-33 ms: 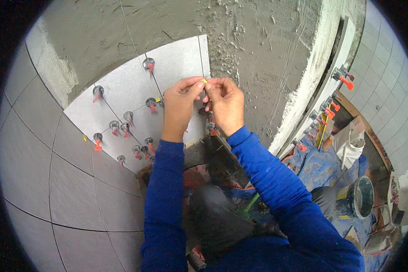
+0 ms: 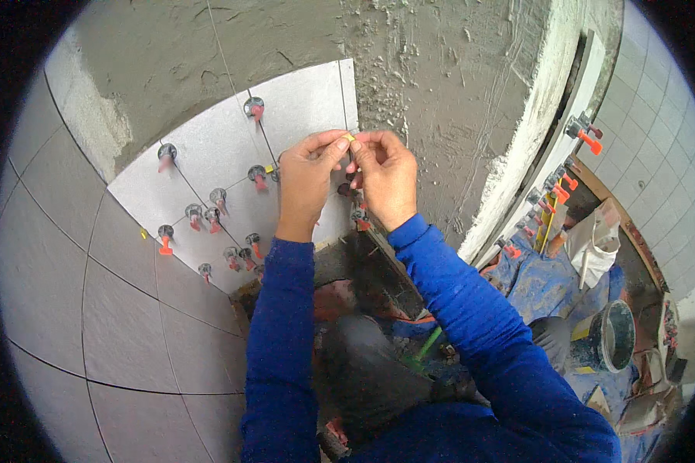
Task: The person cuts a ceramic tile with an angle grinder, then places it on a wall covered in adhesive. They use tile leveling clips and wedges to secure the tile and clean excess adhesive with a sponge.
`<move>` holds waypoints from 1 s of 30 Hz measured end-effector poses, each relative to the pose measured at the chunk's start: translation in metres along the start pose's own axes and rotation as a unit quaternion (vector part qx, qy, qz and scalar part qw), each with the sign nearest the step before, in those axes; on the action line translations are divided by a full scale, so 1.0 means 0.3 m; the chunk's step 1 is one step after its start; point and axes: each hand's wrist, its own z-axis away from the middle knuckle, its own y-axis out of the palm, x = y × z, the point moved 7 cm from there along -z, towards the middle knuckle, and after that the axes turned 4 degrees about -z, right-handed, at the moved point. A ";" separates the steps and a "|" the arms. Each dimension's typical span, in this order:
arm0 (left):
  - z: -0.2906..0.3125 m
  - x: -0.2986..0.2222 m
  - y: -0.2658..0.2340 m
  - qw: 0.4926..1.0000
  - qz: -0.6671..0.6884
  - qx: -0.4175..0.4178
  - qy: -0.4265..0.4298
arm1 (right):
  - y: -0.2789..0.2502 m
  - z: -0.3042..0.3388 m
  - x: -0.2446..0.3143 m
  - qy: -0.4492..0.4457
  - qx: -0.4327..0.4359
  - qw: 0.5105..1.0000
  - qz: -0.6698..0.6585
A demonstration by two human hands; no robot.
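Both hands meet in front of the light tiled wall section, near its right edge. Between their thumbs and fingers they pinch a small yellow piece [image 2: 349,137], too small to tell its exact kind. My left hand [image 2: 307,174] is closed on its left side, my right hand [image 2: 388,176] on its right. Behind them, light wall tiles [image 2: 305,100] carry several tile levelling clips with red T-shaped handles and dark round bases, such as one clip [image 2: 255,109] above the left hand. Another small yellow piece [image 2: 269,169] sits in a joint beside the left wrist.
Rough grey mortar [image 2: 448,100] covers the wall above and to the right. Large grey tiles [image 2: 131,301] line the left. More red-handled clips hang along a pale upright strip [image 2: 548,154] at right. A bucket [image 2: 617,336] and a white bag [image 2: 594,243] stand on a blue sheet [image 2: 529,282].
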 end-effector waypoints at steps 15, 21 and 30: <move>-0.202 -0.086 0.016 0.990 -0.106 0.082 0.053 | 0.030 -0.108 0.210 -0.371 -0.006 0.839 0.399; -0.434 -0.280 0.043 0.801 -0.482 -0.032 0.354 | 0.045 -0.171 0.106 -0.300 -0.014 0.783 0.545; -0.546 -0.207 0.120 0.754 -0.587 -0.007 0.295 | 0.078 -0.220 -0.059 -0.242 0.025 0.755 0.609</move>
